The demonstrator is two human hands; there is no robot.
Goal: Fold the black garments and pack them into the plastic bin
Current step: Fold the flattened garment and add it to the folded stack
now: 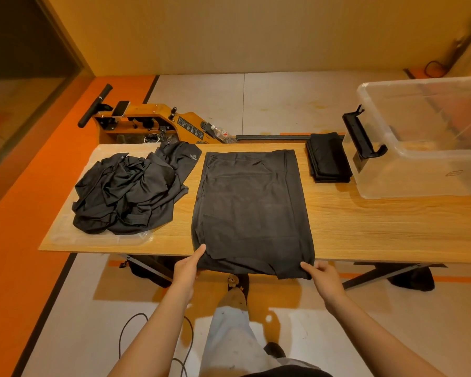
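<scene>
A black garment lies flat in a long rectangle on the middle of the wooden table, its near hem hanging over the front edge. My left hand pinches the near left corner of this garment. My right hand grips its near right corner. A heap of crumpled black garments rests on a clear lid at the table's left. A folded black stack sits at the back right, next to the clear plastic bin, which looks empty and has black latch handles.
A wooden rowing machine stands on the floor behind the table. A black cable loops on the floor by my legs. A dark bag lies under the table's right side. An orange floor strip runs along the left.
</scene>
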